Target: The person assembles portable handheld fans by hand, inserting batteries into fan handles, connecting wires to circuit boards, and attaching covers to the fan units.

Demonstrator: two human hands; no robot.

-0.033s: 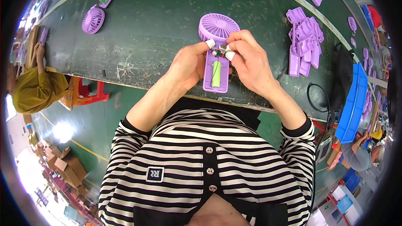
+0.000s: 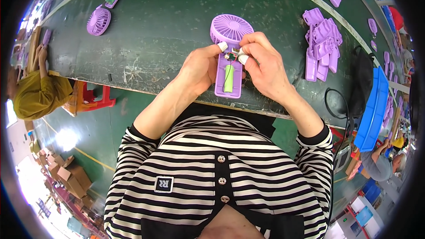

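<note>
By the left hand [image 2: 197,68], the purple fan [image 2: 231,27] is grasped over the green bench [image 2: 155,31]. The circuit board [image 2: 230,56] is apparently being fitted; steady, delicate pressing is called for. The right hand [image 2: 266,65] is bent to it; whether anything is gripped cannot be told.

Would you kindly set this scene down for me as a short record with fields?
Left hand: holds the purple fan along its left side
Right hand: fingers close to the circuit board
Open handle: light-green battery and wires inside
Surface: worn green table
Table's left: another purple fan, also opened
Table's right: heaped purple casings; blue tray farther right
</note>
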